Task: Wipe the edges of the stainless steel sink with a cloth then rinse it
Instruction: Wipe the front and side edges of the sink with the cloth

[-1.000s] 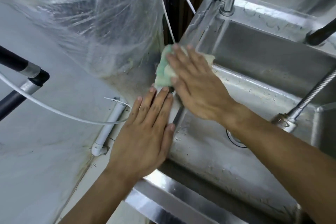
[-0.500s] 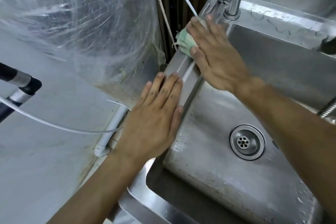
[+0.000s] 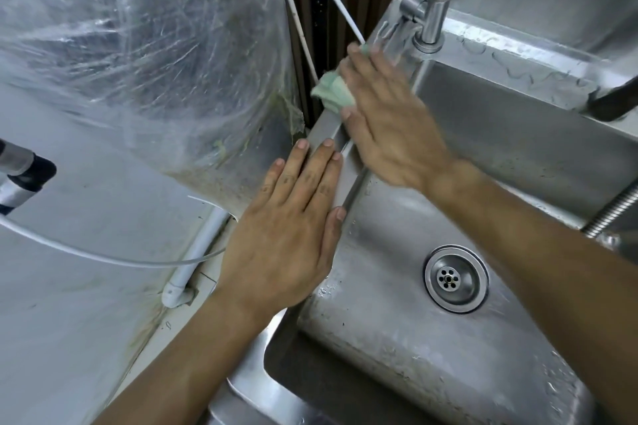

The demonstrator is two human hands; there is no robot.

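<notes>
A stainless steel sink fills the right side, its left rim (image 3: 328,128) running up toward the back corner. My right hand (image 3: 390,124) lies flat on a pale green cloth (image 3: 331,93) and presses it onto that left rim, close to the back corner. The hand is motion-blurred. My left hand (image 3: 293,221) rests flat, fingers together, on the same rim nearer to me, holding nothing. The basin floor is wet, with a round drain (image 3: 455,278) in it.
A tap column (image 3: 435,7) stands at the sink's back left corner. A large clear plastic sheet (image 3: 155,62) hangs to the left of the sink. White tubing (image 3: 86,252) and a white pipe (image 3: 196,259) cross the grey surface at left. A ribbed metal hose (image 3: 611,214) enters at right.
My right hand slid the cloth along the left rim away from me toward the back corner, then a little back. My left hand stayed on the rim. The view shifted, so the drain shows.
</notes>
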